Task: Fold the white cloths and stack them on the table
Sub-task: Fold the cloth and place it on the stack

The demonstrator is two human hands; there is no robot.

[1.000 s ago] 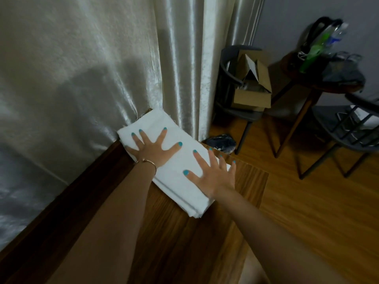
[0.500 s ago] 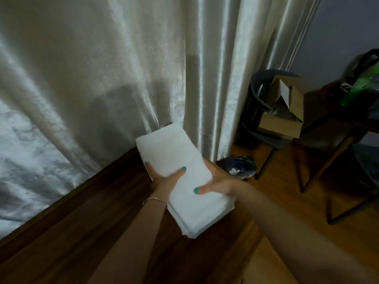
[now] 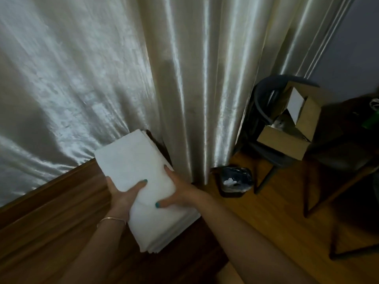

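A stack of folded white cloths (image 3: 133,171) is held above the far right corner of the dark wooden table (image 3: 51,222). My left hand (image 3: 121,195) grips its left edge, thumb on top and fingers underneath. My right hand (image 3: 178,193) grips the right edge the same way, thumb lying across the top. The stack's far end points toward the curtain and its near end hangs over the table's surface. Several layered edges show at the near corner.
A shiny pale curtain (image 3: 143,68) hangs right behind the table. On the wooden floor to the right stand a small dark bin (image 3: 235,181), a dark chair carrying an open cardboard box (image 3: 291,128), and a round side table (image 3: 359,128).
A second ago both hands lay flat on the stack on the table. They have since taken it by its sides and lifted it, and the camera has swung left toward the curtain.
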